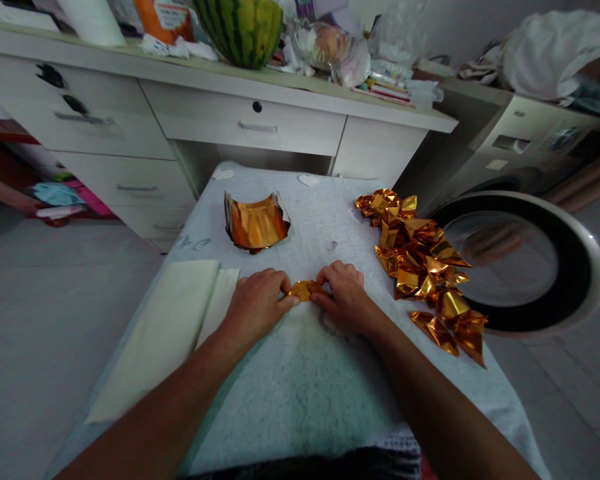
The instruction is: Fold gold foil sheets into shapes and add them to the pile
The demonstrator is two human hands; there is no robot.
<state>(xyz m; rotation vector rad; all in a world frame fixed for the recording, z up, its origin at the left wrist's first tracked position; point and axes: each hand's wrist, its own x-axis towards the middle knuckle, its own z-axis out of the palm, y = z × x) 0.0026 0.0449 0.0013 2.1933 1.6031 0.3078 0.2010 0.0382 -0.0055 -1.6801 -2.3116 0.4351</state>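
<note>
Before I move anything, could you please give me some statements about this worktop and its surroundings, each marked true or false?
1. The left hand and right hand both grip one small gold foil piece. True.
2. The pile of folded gold foil shapes lies to the left of both hands. False: the pile is to their right.
3. The round washing machine door stands open. True.
4. The cut watermelon sits on the cloth-covered table. False: the watermelon is on the countertop behind it.
5. Neither hand touches the curved stack of gold foil sheets. True.
</note>
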